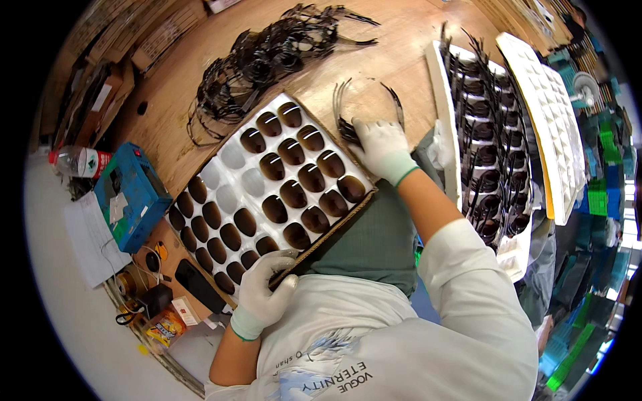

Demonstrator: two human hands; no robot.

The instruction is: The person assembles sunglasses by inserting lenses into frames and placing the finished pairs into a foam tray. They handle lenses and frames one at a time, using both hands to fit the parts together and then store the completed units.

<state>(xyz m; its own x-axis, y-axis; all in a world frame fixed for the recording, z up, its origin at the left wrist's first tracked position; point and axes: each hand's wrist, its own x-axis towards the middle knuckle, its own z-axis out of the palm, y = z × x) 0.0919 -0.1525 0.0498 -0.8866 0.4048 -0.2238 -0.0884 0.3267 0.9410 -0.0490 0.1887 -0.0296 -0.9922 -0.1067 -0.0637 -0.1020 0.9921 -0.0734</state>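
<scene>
My left hand [264,297], in a white glove, is curled at the near edge of a shallow tray. Something dark shows between its thumb and fingers, too hidden to name. The tray [338,235] lies tilted across my lap and the table edge. Its white insert holds rows of dark brown sunglass lenses [293,194], and several pockets [253,182] are bare. Beyond the tray's right corner, my gloved right hand [383,147] is closed on dark eyeglass frames [347,131], whose thin temples point away from me.
A tangled pile of dark eyeglass frames [257,67] lies behind the tray. On the right stands a white foam tray [438,73] of assembled sunglasses, beside a white ridged tray [545,127]. Leftward are a blue box [134,197], a bottle [80,162] and a phone [199,284].
</scene>
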